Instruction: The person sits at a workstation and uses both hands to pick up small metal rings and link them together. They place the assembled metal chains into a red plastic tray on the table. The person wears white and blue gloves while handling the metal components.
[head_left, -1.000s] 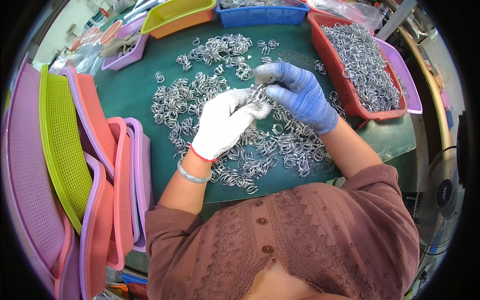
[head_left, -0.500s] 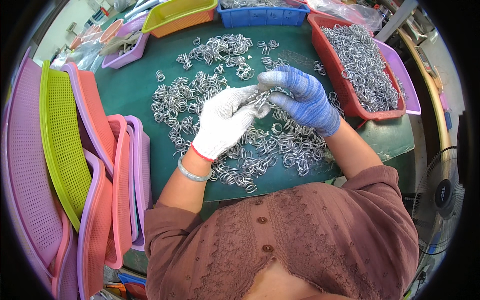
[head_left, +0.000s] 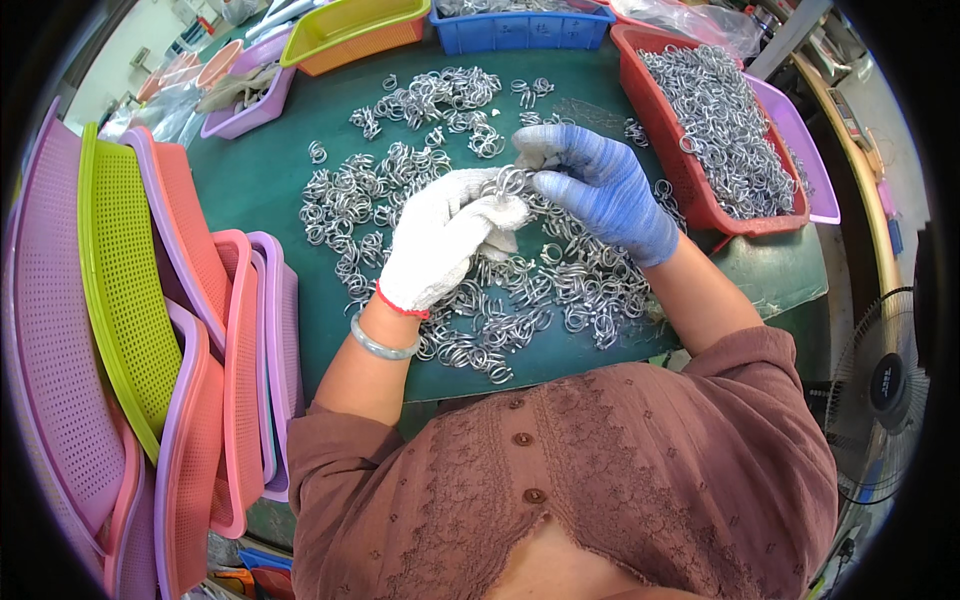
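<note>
My left hand (head_left: 448,235), in a white glove with a red-edged cuff, holds a few silver metal rings (head_left: 511,182) above a green desk (head_left: 262,185), while my right hand (head_left: 528,168), gloved in blue, meets them from the other side. The held rings sit directly between the two hands: up and to the right of the left palm, just left of the right thumb. Both hands are close, but the left is nearer, its fingers curled in and closed over the lower part of the cluster. The right hand is bent into a narrow pinch, thumb and fingertips a small gap apart beside the rings; I cannot tell whether it grips one. The front ring turns its round opening toward my camera, and, being a loop, offers no obvious long axis. The cluster as a whole appears to run left to right, from the white fingers toward the blue thumb; I cannot make out its count or where any ring's ends point. Around and below the hands, loose rings (head_left: 350,190) lie heaped on the desk, facing every way. A red bin (head_left: 755,229) piled with more stands to the right, well apart.
</note>
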